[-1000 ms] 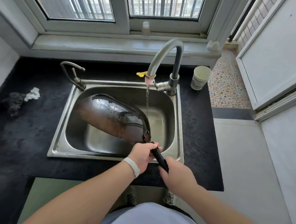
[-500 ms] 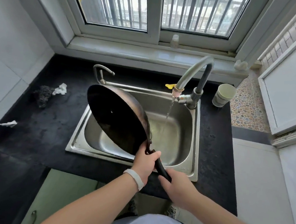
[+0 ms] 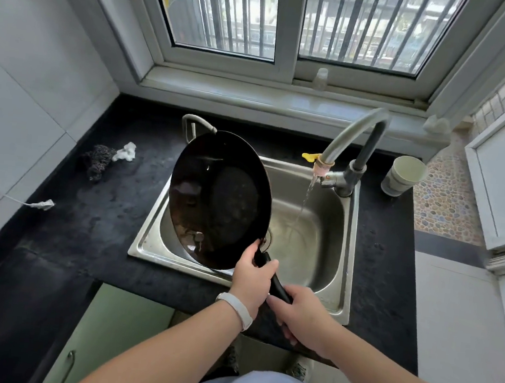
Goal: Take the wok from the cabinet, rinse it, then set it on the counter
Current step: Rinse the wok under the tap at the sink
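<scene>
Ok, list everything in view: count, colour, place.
wok: 1, black, tilted over sink's left side
sink: 1, steel, set in counter
tap: 1, grey, behind sink, water running
counter: 1, black, around sink
cup: 1, pale, counter right of tap
scourer: 1, dark, left counter
tissue scraps: 2, white, left counter
window: 1, white frame, behind counter
bottle: 1, clear, window's sill
wristband: 1, white, left wrist
left hand: 1, grips wok handle near bowl
right hand: 1, grips handle's end
</scene>
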`<action>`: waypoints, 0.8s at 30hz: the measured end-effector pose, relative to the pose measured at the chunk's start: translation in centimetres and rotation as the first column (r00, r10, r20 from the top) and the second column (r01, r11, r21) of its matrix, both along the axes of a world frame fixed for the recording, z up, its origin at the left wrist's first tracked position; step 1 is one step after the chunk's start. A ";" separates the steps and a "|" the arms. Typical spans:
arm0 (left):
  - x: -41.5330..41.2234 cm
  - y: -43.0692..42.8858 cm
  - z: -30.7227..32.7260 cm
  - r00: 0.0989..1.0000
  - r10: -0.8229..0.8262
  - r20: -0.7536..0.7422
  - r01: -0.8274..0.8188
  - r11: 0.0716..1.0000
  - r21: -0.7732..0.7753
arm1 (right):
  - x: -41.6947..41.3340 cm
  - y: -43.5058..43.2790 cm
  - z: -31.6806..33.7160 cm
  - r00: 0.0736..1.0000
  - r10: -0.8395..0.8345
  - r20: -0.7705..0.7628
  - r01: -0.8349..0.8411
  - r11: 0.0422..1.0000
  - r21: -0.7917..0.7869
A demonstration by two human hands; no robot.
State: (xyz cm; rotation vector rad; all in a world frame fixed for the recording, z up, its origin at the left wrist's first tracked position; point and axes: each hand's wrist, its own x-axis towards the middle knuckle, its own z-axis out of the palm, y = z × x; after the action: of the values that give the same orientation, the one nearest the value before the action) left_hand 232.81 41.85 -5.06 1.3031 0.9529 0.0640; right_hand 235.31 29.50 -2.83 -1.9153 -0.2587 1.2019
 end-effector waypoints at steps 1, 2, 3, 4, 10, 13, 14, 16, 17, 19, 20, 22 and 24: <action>0.1 0.0 0.0 1.000 0.004 0.001 -0.004 1.000 0.002 | 0.2 0.1 0.3 1.000 -0.008 -0.022 0.008 1.000 0.021; 0.2 0.0 0.0 1.000 0.002 -0.004 -0.002 1.000 0.010 | 0.3 0.3 0.4 0.999 -0.017 -0.051 0.020 0.999 0.042; 0.3 0.1 0.0 1.000 -0.005 -0.010 0.005 1.000 0.024 | 0.4 0.4 0.6 0.996 -0.030 -0.082 0.035 0.998 0.061; 0.4 0.1 0.2 1.000 -0.011 -0.015 0.011 0.999 0.040 | 0.5 0.6 0.8 0.993 -0.044 -0.112 0.053 0.996 0.078; 1.0 0.5 0.5 0.999 -0.030 -0.037 0.032 0.998 0.049 | 0.8 1.1 1.1 0.970 -0.092 -0.223 0.121 0.986 0.119; 1.2 0.7 0.6 0.999 -0.034 -0.033 0.035 0.999 0.029 | 1.4 1.1 1.2 0.964 -0.084 -0.253 0.122 0.983 0.138; 1.3 0.8 0.6 0.999 -0.033 -0.030 0.034 0.999 0.025 | 1.6 1.0 1.1 0.960 -0.078 -0.270 0.122 0.981 0.149; 1.5 0.9 0.6 0.999 -0.039 -0.034 0.040 0.999 0.019 | 2.2 0.9 1.0 0.952 -0.068 -0.298 0.123 0.978 0.169; 1.6 1.0 0.6 0.998 -0.045 -0.036 0.045 0.999 0.014 | 2.4 0.8 0.9 0.948 -0.067 -0.312 0.127 0.976 0.177; 1.7 1.1 0.6 0.998 -0.054 -0.034 0.054 0.999 -0.005 | 2.7 0.5 0.4 0.933 -0.069 -0.353 0.147 0.969 0.200; 1.8 1.2 0.6 0.998 -0.056 -0.033 0.056 0.998 -0.010 | 2.9 0.4 0.2 0.925 -0.072 -0.373 0.160 0.965 0.209; 1.9 1.4 0.6 0.997 -0.070 -0.027 0.070 0.997 -0.017 | 3.4 0.2 -0.1 0.910 -0.077 -0.407 0.179 0.959 0.219; 2.2 1.7 0.6 0.996 -0.084 -0.021 0.084 0.996 -0.024 | 3.9 0.2 -0.1 0.892 -0.081 -0.445 0.203 0.951 0.233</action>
State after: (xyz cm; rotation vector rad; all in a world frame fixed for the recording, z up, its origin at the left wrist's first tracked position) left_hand 235.01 43.57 -4.44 1.3239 0.9143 -0.0266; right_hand 239.24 29.68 -2.91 -1.3617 -0.0394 1.3745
